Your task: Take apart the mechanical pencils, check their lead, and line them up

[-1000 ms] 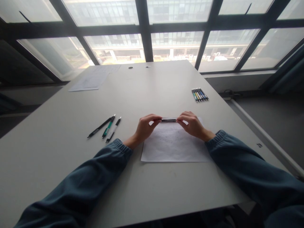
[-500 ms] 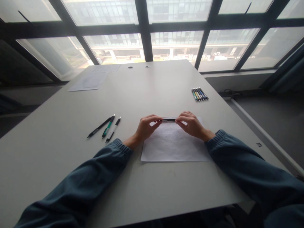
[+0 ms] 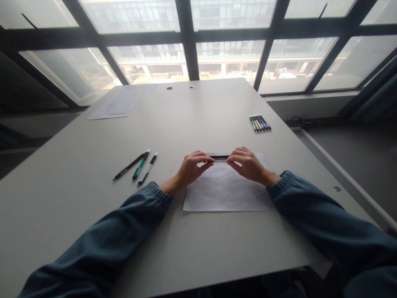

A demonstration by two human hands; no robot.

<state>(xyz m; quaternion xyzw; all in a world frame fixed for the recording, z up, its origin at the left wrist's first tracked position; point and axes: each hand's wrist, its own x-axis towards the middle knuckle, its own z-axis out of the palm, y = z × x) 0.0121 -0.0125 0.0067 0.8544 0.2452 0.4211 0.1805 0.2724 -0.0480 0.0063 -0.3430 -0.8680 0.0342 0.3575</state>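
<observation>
A thin, flat, dark-edged object (image 3: 220, 157) spans the gap between my two hands above the upper part of a white sheet of paper (image 3: 223, 194). My left hand (image 3: 192, 166) pinches its left end between thumb and fingers. At the right end, my right hand (image 3: 248, 164) grips it the same way. Two dark edges show with a greyish strip between them; what kind of thing it is I cannot make out. Faint marks are on the paper. Left of my left hand lie a black pen (image 3: 130, 166), a green pen (image 3: 141, 165) and a white-and-black pen (image 3: 147, 170).
A row of several coloured pens (image 3: 260, 123) lies side by side at the table's right. Other paper sheets (image 3: 114, 103) rest at the far left. A small dark piece (image 3: 337, 189) is near the right edge of the white table (image 3: 198, 248). Windows stand beyond the far edge.
The lower edge of the held object has come slightly toward me, so a wider strip shows between its two dark edges. Both hands keep their grip and have barely shifted.
</observation>
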